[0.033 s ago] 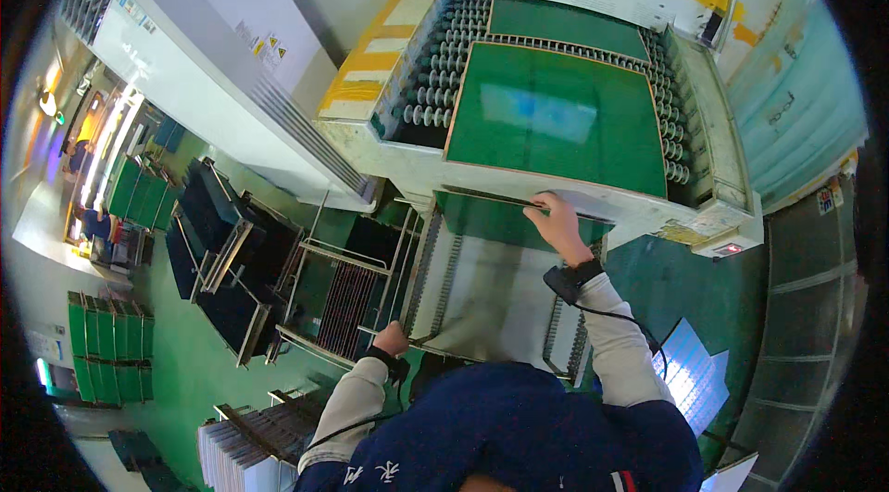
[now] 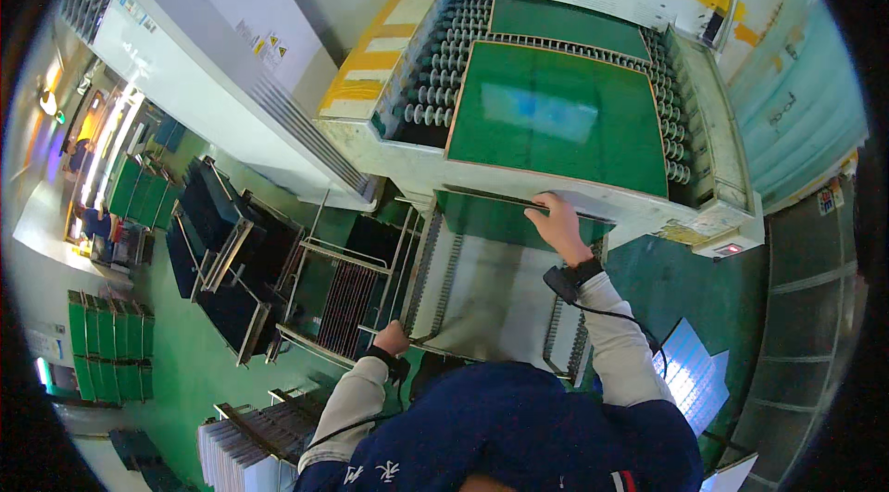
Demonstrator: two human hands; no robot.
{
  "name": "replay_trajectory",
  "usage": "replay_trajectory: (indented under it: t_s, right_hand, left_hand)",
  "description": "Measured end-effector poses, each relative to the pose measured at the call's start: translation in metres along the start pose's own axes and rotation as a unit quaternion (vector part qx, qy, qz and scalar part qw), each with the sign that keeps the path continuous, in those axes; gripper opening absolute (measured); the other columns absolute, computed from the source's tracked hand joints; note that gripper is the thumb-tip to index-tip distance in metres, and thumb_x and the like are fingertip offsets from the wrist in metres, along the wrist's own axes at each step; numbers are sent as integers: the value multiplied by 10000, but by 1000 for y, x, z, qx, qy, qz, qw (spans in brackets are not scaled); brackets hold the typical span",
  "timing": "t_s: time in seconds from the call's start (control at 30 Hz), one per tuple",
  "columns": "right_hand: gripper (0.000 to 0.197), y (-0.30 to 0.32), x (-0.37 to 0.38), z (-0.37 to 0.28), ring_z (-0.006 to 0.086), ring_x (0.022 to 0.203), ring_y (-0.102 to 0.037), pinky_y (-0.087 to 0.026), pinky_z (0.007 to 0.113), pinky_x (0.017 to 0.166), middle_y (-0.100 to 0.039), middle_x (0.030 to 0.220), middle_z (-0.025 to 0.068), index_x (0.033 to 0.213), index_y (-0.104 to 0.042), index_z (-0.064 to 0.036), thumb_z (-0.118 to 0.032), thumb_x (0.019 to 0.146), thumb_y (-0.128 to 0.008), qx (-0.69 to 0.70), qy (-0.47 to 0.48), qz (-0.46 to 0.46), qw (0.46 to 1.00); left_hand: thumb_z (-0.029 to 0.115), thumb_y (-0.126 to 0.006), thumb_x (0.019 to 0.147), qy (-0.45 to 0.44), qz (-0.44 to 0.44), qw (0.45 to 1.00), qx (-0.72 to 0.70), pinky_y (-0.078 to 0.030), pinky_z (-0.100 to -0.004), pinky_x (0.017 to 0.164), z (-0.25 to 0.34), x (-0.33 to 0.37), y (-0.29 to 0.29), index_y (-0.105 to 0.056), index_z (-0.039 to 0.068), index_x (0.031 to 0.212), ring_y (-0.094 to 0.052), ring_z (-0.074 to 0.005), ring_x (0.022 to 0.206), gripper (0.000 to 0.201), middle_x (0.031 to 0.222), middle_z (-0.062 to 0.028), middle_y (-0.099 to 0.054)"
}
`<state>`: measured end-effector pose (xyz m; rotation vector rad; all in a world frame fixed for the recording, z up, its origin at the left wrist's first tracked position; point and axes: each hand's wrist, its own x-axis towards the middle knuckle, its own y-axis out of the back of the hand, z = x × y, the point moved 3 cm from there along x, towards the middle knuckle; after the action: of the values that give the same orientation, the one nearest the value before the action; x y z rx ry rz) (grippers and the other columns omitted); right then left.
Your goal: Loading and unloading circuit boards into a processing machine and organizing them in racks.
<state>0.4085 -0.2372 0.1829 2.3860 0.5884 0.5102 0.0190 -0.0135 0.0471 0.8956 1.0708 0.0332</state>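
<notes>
Right in front of me stands a slotted metal rack (image 2: 417, 283) with toothed side rails. A dark green panel (image 2: 486, 221) stands upright in its far end, and a pale sheet (image 2: 482, 293) shows inside nearer me. My right hand (image 2: 561, 225) is at the green panel's top edge, thumb and fingers closed on it. My left hand (image 2: 393, 338) is closed on the rack's near left corner; its fingertips are partly hidden. Beyond the rack, a large glossy green panel (image 2: 556, 121) lies flat on the roller conveyor (image 2: 431, 112).
Another green panel (image 2: 565, 26) lies farther back on the rollers. An empty wire rack (image 2: 347, 307) and racks of dark panels (image 2: 213, 242) stand at left. White sheets (image 2: 243, 446) stand at lower left. A shiny sheet stack (image 2: 690, 376) is at right, by a grey partition (image 2: 801, 307).
</notes>
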Motion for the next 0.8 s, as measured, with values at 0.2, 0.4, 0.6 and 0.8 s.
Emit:
replay_trajectory:
  t_s: [0.2,0.4,0.6,0.8]
  right_hand:
    - [293,-4,7,-5,312,861,-602,-468,406,748,-635,911,141,932,-626,-44,-221,709,-697,-119,5,-33,992]
    - [229,-14,5,-13,315,847,-598,-452,448,760,-627,876,138,878,-614,-62,-227,732,-677,-238,42,-84,967]
    - [162,-40,7,16,354,791,-605,-458,478,677,-632,801,150,811,-602,-61,-210,759,-639,-223,-17,-135,965]
    - [151,-45,14,21,369,746,-604,-458,482,635,-618,728,167,773,-586,-60,-209,777,-608,-249,12,-133,959]
  left_hand:
    - [155,-540,771,-33,32,999,-12,-481,-458,813,-6,13,-2,-513,-44,990,-586,-414,974,297,1004,-288,-599]
    - [168,-548,777,-11,30,999,-27,-485,-451,811,-3,13,-2,-503,-47,998,-592,-408,968,312,1004,-282,-602]
    - [175,-583,756,17,19,1000,-8,-494,-446,801,4,4,5,-504,-36,985,-602,-409,946,322,986,-262,-612]
    - [177,-620,720,15,2,1000,-4,-509,-436,762,8,-3,10,-515,-19,972,-620,-389,908,336,948,-226,-631]
